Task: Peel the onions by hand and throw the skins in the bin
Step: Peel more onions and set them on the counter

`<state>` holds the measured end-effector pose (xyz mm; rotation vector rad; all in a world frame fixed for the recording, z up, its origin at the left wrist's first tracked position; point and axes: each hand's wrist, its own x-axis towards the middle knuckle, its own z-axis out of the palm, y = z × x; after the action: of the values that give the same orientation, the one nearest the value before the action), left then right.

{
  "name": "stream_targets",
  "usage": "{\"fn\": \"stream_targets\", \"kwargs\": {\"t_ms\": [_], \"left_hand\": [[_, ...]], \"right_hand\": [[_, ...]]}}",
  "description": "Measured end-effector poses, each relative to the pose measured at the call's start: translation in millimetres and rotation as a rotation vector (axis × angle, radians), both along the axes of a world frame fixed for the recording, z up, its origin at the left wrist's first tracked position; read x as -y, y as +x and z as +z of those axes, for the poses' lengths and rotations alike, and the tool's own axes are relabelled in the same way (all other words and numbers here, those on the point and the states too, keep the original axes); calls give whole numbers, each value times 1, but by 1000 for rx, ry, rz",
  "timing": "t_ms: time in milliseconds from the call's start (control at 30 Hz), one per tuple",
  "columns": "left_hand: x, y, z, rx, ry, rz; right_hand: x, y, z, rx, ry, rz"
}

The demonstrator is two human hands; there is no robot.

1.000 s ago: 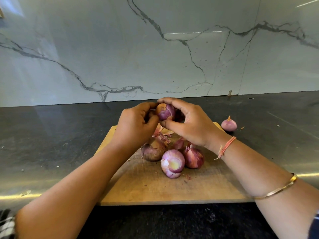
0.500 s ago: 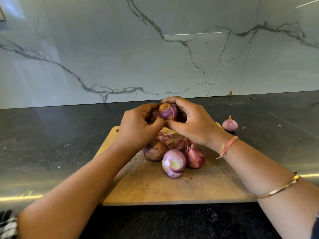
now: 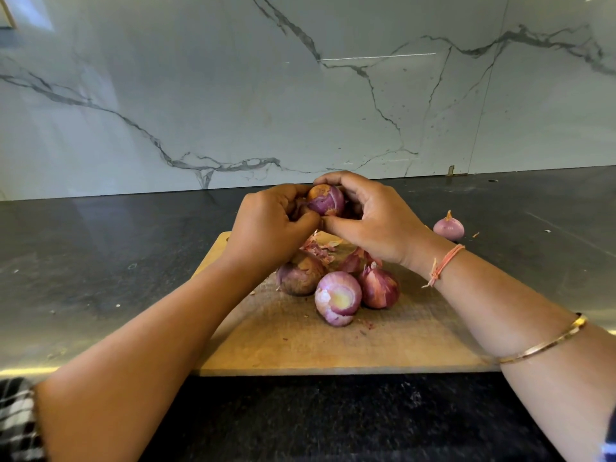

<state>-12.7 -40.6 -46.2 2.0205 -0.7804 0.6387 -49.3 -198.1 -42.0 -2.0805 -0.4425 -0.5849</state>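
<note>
Both hands hold one red onion [image 3: 326, 199] above the far part of a wooden cutting board [image 3: 333, 348]. My right hand [image 3: 373, 218] curls over its top and right side, thumb beneath. My left hand [image 3: 271, 225] grips it from the left, fingertips hidden at the skin. Below lie a partly peeled onion [image 3: 337, 298], a dull brownish one [image 3: 300, 273], a dark red one [image 3: 380, 288] and another half hidden [image 3: 351, 261]. Loose skin scraps [image 3: 321, 246] lie under the hands. No bin is in view.
A small pale onion [image 3: 449, 227] sits on the dark countertop [image 3: 100, 261] to the right of the board, with a skin flake [image 3: 475, 234] beside it. A marble wall [image 3: 300, 88] closes off the back. The counter's front edge runs just below the board.
Both hands and the held onion have lifted slightly and shifted a little right. The onion has turned a bit in the fingers. The onions on the board have not moved.
</note>
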Motion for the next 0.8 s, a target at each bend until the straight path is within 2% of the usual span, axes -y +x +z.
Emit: {"fn": "stream_targets", "kwargs": {"t_ms": [267,567,800], "left_hand": [[-3,-3,7,27,-54,19],[-4,-1,4,-109,-153,3],[-3,-13,8,-152,-143,-160]], "right_hand": [[0,0,3,-66,141,112],[5,1,6,-156,415,205],[5,1,4,-146,338,204]]}}
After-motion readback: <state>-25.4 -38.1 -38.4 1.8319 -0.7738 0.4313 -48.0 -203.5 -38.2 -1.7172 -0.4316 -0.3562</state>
